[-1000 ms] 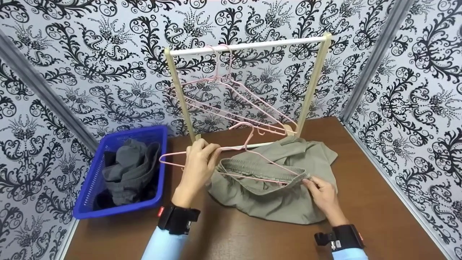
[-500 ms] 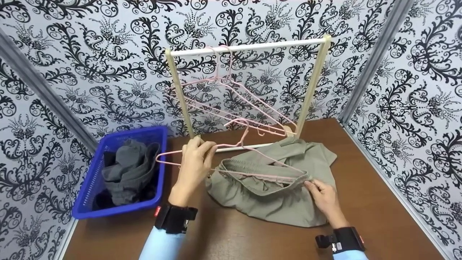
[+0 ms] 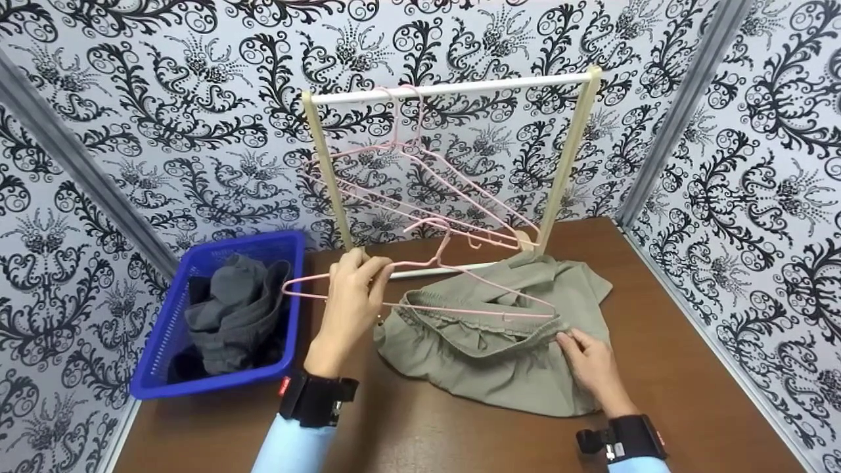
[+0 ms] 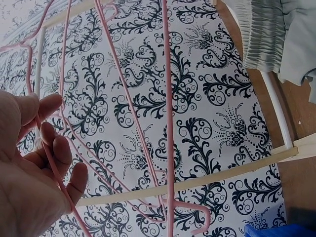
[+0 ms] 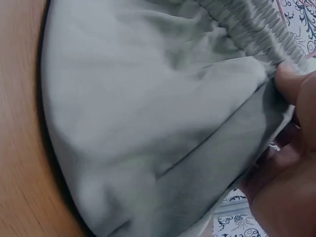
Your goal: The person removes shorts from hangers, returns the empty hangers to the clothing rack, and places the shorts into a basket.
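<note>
My left hand pinches one arm of a pink hanger, thumb and fingers round the thin bar, as the left wrist view also shows. The hanger's hook points up and its far right corner overlaps the waistband edge in the head view. Grey-green pants with a gathered elastic waist lie on the table, the waist opening facing up under the hanger. At the right side of that waist, my right hand pinches the cloth between thumb and fingers; in the right wrist view the pants fill most of the picture.
A small rack with a white rail stands behind, two pink hangers hooked on it. To the left is a blue basket with dark grey clothes inside. Patterned walls enclose the brown table.
My left hand and the hanger have shifted slightly left. The hanger's right corner, earlier inside the waist opening, now shows over the waistband. My right hand has shifted slightly down, still pinching the cloth.
</note>
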A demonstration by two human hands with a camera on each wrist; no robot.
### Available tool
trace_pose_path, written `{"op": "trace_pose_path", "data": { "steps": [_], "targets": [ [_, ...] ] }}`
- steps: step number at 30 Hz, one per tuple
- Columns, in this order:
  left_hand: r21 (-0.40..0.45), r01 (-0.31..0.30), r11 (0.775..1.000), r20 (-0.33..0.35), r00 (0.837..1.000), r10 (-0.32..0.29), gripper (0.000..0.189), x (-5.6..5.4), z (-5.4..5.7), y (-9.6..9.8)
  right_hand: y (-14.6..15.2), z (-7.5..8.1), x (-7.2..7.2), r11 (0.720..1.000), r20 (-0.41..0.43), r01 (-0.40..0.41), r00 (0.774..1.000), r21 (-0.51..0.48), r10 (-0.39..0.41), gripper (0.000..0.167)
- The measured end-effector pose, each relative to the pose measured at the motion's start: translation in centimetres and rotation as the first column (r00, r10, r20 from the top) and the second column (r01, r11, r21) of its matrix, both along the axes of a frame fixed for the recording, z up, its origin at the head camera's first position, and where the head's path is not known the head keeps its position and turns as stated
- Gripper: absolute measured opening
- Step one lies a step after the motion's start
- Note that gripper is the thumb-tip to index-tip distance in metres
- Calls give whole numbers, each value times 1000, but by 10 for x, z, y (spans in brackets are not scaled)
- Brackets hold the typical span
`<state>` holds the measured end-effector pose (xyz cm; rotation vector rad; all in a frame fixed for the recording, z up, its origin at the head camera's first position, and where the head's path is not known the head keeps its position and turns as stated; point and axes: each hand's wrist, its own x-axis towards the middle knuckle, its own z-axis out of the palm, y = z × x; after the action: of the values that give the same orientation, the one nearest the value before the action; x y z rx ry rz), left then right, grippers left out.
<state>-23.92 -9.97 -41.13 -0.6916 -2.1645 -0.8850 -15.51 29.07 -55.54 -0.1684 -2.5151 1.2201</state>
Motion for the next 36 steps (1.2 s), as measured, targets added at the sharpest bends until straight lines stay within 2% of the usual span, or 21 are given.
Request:
{"op": "trace_pose_path", "data": {
  "steps": [7,11,13,15,18,20,23,26,32,36],
  "targets": [
    [0,15,1000,2,1000,-15,10,2,0,3,3,5,-1,996,52,-26,998,85,22,13],
    [-3,26,1000,-2,1000,-26,8,3,0,6,3,11,3,996,65,-2,998,89,-4,28],
    [-3,35,999,-1,999,-35,7,2,-1,7,3,13,3,996,16,15,1000,83,-16,30],
    [-9,44,999,0,999,-44,8,2,-2,8,2,15,2,995,-75,38,997,89,-31,27],
    [-16,60,998,3,998,-60,9,2,-2,11,1,18,1,996,-226,56,974,76,-38,21],
    [-24,67,997,0,998,-67,9,2,-3,13,-1,19,0,998,-292,41,956,50,-25,18],
    [-29,81,996,-1,997,-81,10,1,-3,16,-2,22,0,1000,-331,-18,944,1,17,18],
    [-31,88,996,5,996,-88,10,0,-3,20,-4,24,-1,996,-334,-83,940,-33,67,19],
    [-51,77,996,22,997,-76,11,1,-4,28,-8,26,-1,987,-370,-149,922,-63,116,22],
    [-55,80,995,30,996,-78,10,1,-6,32,-20,44,6,986,-404,-159,906,-53,125,19]
  ]
}}
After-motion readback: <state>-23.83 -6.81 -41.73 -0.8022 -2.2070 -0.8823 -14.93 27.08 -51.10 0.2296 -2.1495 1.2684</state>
